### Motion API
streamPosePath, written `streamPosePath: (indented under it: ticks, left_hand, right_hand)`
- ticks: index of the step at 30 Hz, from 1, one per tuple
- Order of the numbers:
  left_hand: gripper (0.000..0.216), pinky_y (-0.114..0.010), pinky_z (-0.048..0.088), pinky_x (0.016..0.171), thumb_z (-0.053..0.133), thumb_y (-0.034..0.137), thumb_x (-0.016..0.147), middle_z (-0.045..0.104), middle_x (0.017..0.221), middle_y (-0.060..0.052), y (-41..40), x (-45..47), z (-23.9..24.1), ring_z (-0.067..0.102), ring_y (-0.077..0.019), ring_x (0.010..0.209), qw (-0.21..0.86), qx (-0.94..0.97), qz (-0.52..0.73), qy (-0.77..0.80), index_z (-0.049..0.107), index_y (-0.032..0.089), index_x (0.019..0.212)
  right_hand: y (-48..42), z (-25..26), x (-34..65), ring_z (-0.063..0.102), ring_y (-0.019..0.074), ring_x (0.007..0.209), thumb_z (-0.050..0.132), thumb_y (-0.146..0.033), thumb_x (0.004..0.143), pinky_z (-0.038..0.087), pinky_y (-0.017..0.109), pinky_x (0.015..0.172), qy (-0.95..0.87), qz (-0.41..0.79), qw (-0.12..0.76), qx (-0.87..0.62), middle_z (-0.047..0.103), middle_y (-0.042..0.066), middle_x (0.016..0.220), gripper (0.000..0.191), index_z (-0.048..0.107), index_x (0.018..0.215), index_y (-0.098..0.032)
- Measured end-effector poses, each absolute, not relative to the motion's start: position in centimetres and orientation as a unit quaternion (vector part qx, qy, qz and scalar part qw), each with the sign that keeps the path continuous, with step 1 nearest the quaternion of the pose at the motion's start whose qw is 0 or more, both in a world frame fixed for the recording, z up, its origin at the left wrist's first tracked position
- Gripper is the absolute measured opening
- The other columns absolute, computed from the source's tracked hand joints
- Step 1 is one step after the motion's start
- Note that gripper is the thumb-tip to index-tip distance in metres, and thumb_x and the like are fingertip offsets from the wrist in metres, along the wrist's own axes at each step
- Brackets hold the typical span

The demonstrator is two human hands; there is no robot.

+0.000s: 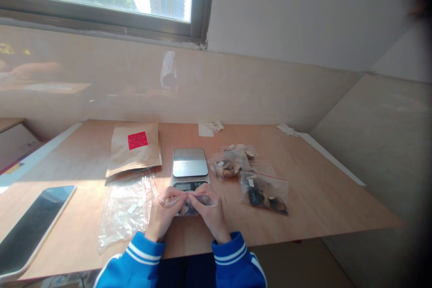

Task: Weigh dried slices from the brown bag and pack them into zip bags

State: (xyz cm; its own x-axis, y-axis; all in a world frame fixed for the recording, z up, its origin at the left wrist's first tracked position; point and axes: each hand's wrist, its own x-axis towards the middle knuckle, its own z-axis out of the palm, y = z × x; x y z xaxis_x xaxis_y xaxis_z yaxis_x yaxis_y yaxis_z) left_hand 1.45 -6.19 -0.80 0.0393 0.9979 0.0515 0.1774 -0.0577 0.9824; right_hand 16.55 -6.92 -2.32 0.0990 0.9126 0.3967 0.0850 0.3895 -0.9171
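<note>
Being pinched at its top edge by the fingers point(177, 196) of the left hand point(164, 218) and right hand point(209, 216), a small plastic bag point(187, 209) of dark pieces is held just before the scale point(190, 164) on the desk point(337, 207).

The bench point(320, 207) is carrying a digital scale point(190, 164) centrally, with a kraft envelope point(133, 150) and a flat zip bag point(124, 211) lying left of it, filled zip bags point(263, 193) lying right (at least three), and a smartphone point(33, 229) lying furthest left.
</note>
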Motion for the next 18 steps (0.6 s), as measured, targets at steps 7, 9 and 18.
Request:
streamPosePath:
  ticks: [7,9,18]
  left_hand:
    - [0.026,-0.025,0.049,0.064,0.072,0.04,0.071,0.069,0.07,-0.003,-6.0,0.9,-1.0,0.063,-0.0164,0.069,0.5,0.528,0.462,0.508,0.073,0.014,0.078]
    - [0.027,-0.027,0.052,0.069,0.069,0.04,0.074,0.071,0.072,-0.004,-6.0,0.9,-1.0,0.065,-0.0174,0.069,0.538,0.506,0.476,0.477,0.074,0.014,0.081]
    - [0.046,-0.037,0.056,0.079,0.063,0.05,0.078,0.075,0.093,-0.011,-5.5,0.9,-2.4,0.07,-0.0265,0.086,0.608,0.388,0.529,0.448,0.071,0.011,0.103]
  right_hand:
    - [-7.0,-2.0,16.8,0.058,0.0155,0.071,0.066,-0.027,0.082,0.045,0.027,0.067,-0.567,0.35,0.609,-0.429,0.059,0.001,0.071,0.014,0.071,0.071,-0.019]
    - [-7.0,-1.8,16.9,0.057,0.0154,0.07,0.063,-0.03,0.085,0.044,0.027,0.065,-0.567,0.346,0.609,-0.433,0.058,0.001,0.071,0.02,0.071,0.07,-0.019]
    - [-6.9,-2.4,17.2,0.061,0.0173,0.074,0.049,-0.046,0.091,0.046,0.027,0.069,-0.525,0.425,0.595,-0.436,0.064,0.003,0.076,0.036,0.071,0.085,-0.018]
